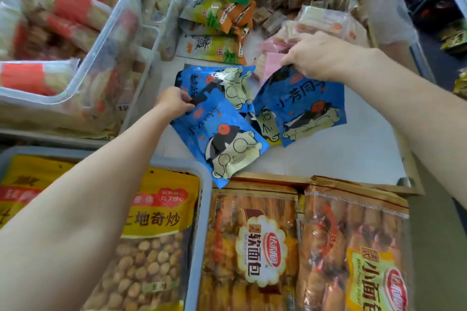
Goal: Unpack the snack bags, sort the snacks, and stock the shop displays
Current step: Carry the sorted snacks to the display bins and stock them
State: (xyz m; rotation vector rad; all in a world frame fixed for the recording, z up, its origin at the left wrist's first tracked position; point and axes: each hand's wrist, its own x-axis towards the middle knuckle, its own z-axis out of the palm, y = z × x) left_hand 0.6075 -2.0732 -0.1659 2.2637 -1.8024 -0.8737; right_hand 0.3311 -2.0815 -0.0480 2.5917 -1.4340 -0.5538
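Fingers point(185, 106) of the left hand point(171, 102) pinch the dark top edge of a blue snack packet point(227, 144) lying on the white desk point(341, 156). Right of that packet, the right hand point(318, 54) grips the top of a second blue packet point(305, 106), lifted at its upper edge, it seems. Beyond the landmark packet lie green snack packs point(217, 17); nearer than it, bread bags point(252, 242); left of it, a clear bin point(101, 40).

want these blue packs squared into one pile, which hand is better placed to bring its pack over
Right, probably. The right hand already pinches the corner of the right blue pack, which lies apart, while the left hand grips the overlapping left blue packs, which can serve as the pile.
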